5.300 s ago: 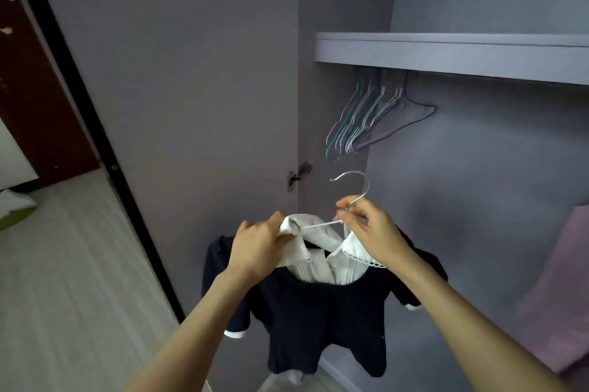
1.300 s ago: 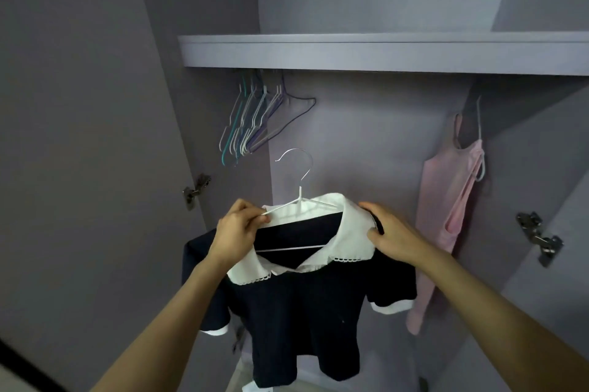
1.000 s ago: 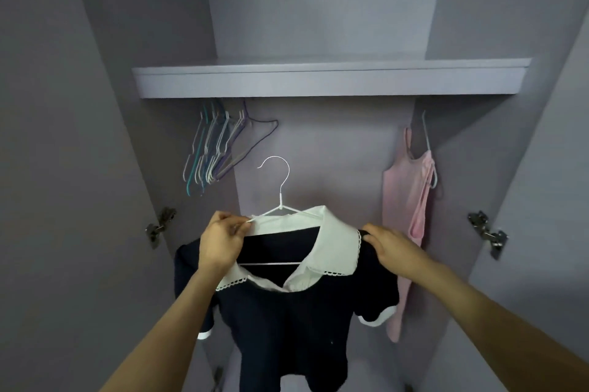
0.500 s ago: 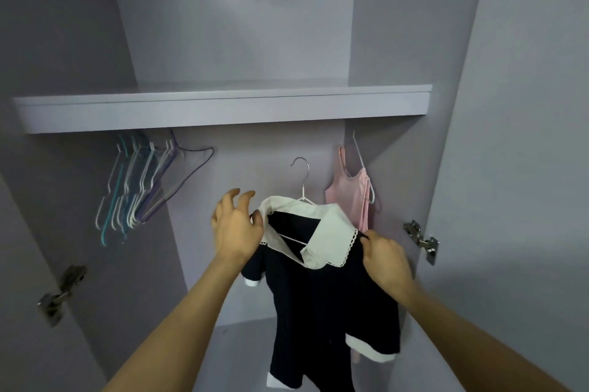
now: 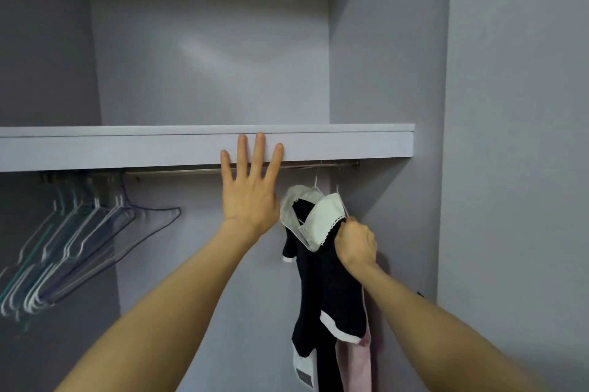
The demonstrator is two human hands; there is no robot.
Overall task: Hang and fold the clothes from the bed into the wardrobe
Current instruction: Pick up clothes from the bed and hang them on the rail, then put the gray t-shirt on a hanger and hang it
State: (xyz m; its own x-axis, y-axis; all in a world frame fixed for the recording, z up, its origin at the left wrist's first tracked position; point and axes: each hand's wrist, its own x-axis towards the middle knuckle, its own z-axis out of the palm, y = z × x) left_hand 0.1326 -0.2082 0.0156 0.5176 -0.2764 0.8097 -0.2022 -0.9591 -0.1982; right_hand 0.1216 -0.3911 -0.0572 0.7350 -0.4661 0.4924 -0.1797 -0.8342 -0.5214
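Note:
A dark navy top (image 5: 325, 283) with a white collar (image 5: 322, 219) hangs on a white wire hanger (image 5: 315, 183) under the wardrobe shelf (image 5: 127, 149), at the right end of the metal rail (image 5: 178, 171). My right hand (image 5: 355, 243) grips the top's shoulder just below the collar. My left hand (image 5: 250, 191) is raised with fingers spread straight, fingertips in front of the shelf's front edge, holding nothing. Whether the hanger's hook sits on the rail is hidden by the shelf.
Several empty wire hangers (image 5: 73, 248) hang at the rail's left end. A pink garment (image 5: 360, 363) hangs behind the navy top, mostly hidden. The wardrobe's right side panel (image 5: 510, 168) stands close to my right arm. The upper compartment above the shelf holds nothing visible.
The navy top moved right and up to the rail beside the pink garment. My left hand let go of the collar and rose, open, to the shelf edge. My view tilted upward.

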